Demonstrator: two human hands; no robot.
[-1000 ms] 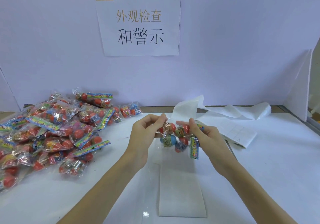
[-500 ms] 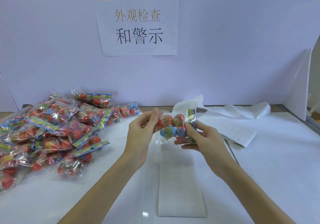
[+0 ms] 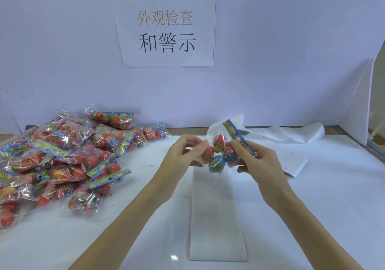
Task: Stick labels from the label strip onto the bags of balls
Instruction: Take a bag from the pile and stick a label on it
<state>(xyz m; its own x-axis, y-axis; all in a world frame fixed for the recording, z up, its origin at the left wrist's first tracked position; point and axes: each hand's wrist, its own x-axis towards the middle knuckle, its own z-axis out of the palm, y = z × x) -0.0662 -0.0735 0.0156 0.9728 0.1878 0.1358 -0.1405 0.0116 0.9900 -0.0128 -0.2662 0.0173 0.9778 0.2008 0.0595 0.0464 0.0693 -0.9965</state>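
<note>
You've got one bag of balls (image 3: 220, 153) lifted off the desk (image 3: 325, 207), approx 12 o'clock of the label strip (image 3: 216, 217), prob. so a flat face turns up for sticking. Left hand (image 3: 183, 157) pinches its near edge; right hand (image 3: 258, 161) grips the header side, steadying it. Pile of bags (image 3: 62, 157) waits at 9 o'clock, within reach. Can't tell if a label's on yet.

White table (image 3: 333, 217) carries a heap of bagged balls (image 3: 62, 161) at left, a label strip (image 3: 216, 217) at centre, crumpled backing paper (image 3: 287, 134) (far right, by the wall)
</note>
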